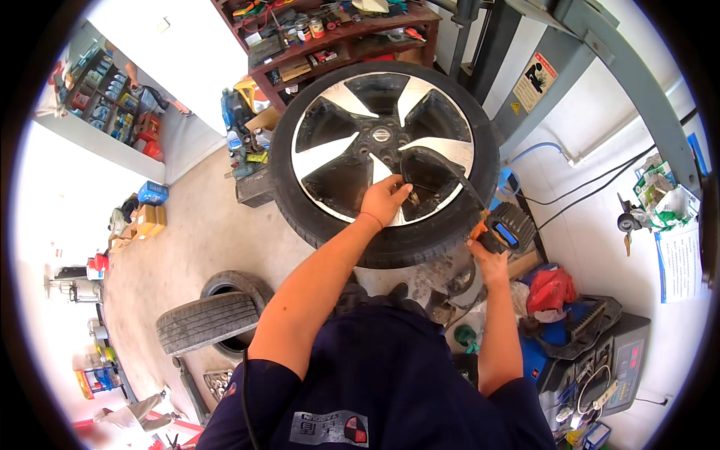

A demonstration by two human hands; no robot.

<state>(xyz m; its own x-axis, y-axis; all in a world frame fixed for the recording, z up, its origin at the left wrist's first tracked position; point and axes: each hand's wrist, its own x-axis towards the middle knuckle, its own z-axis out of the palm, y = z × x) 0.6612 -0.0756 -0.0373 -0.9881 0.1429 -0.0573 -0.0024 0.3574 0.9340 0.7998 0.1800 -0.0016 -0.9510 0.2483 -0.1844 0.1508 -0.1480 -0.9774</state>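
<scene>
The gauge (510,225) is held in the right hand (489,259), by the lower right edge of the tyre (442,244). Its hose (471,189) arcs up-left toward the left hand (384,201), nearer the hub (381,136); whether that grip holds anything, I cannot tell.

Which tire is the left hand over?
The big tire ahead, around a spoked wheel; the left hand is over that wheel. The tire showing its tread and the tire it overlaps are on the floor, lower left.
</scene>
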